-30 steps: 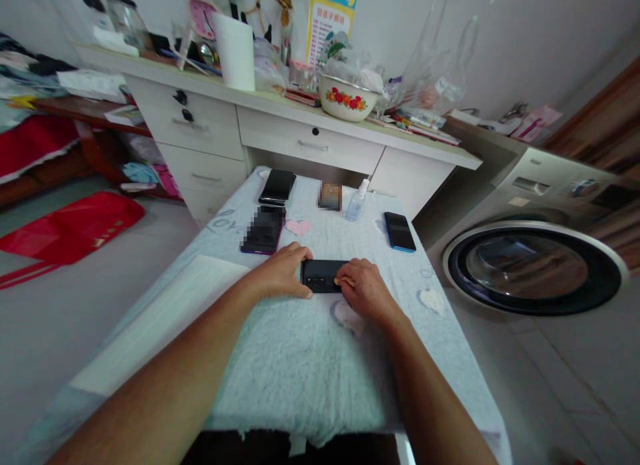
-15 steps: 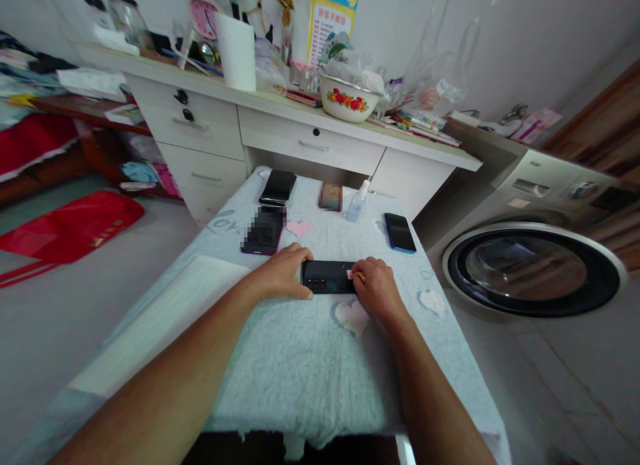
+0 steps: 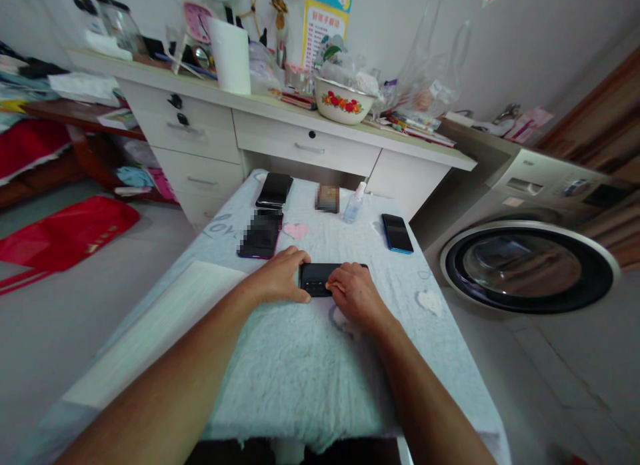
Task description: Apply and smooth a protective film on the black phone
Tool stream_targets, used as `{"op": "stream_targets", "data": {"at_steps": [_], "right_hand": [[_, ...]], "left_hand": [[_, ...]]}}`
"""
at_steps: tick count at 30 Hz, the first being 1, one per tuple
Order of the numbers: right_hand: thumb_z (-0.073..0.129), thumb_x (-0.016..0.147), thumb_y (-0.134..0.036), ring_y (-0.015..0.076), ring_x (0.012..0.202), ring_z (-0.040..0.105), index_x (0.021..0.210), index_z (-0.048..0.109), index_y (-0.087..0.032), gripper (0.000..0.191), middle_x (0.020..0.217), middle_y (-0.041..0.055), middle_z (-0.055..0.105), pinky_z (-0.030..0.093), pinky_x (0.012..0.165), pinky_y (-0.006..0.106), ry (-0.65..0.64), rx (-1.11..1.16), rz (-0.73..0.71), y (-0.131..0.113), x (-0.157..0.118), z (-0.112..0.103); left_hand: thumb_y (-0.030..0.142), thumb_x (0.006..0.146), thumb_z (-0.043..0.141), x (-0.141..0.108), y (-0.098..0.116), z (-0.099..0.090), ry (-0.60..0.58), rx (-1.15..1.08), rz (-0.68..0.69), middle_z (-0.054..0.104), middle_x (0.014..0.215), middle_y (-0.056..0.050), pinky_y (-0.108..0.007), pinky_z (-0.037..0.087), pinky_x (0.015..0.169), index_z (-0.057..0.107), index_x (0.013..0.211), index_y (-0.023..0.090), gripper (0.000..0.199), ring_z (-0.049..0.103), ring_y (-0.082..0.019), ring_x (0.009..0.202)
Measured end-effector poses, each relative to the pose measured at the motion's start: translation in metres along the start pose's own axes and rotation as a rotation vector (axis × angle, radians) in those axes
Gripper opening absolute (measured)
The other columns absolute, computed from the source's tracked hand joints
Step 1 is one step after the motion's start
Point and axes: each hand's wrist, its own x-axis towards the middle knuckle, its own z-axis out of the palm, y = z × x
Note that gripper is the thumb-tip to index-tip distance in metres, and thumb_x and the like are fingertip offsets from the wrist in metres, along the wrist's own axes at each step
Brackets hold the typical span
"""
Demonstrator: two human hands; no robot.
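Observation:
A dark smartphone (image 3: 320, 273) lies back up across the cloth-covered table, its camera lenses towards the left end. My left hand (image 3: 286, 275) grips that left end between thumb and fingers. Over the phone's middle, close to the lenses, my right hand (image 3: 354, 288) pinches a small tan piece of cloth (image 3: 336, 286) against the back. Most of the piece is hidden by the fingers. The phone's right end partly shows behind my right hand.
On the table are a black phone (image 3: 274, 190), a partly blurred phone (image 3: 261, 235), a blurred small brown item (image 3: 327, 198), a spray bottle (image 3: 355, 204) and a blue-edged phone (image 3: 397, 234). A pale strip (image 3: 160, 328) lies left. A washing machine (image 3: 530, 185) stands right.
My right hand has slid left along the phone's back with the tan piece of cloth, from the right end towards the lenses. My left hand keeps its grip. The view has shifted slightly.

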Motion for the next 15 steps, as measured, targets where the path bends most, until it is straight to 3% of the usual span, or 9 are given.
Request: {"op": "stream_targets", "data": {"at_steps": [6,15], "right_hand": [[0.056,0.083,-0.018,0.0174,0.084,0.053,0.084,0.067,-0.02,0.011,0.085,0.0036,0.064,0.032,0.075,0.027,-0.088,-0.009,0.058,0.014,-0.005,-0.011],[0.058,0.079,-0.018,0.0165,0.081,0.055,0.079,0.065,-0.02,0.007,0.084,0.0028,0.065,0.032,0.071,0.026,-0.13,-0.002,0.26,0.039,-0.017,-0.038]], "left_hand": [[0.038,0.052,0.074,0.0,0.0,-0.001,-0.007,0.006,-0.015,0.051,0.104,-0.003,-0.033,0.044,0.085,0.053,0.105,0.022,0.059,0.054,-0.024,0.099],[0.038,0.054,0.073,0.0,-0.004,0.0,-0.018,-0.008,0.021,0.051,0.105,-0.003,-0.032,0.043,0.086,0.052,0.104,0.023,0.056,0.053,-0.023,0.099]]}}
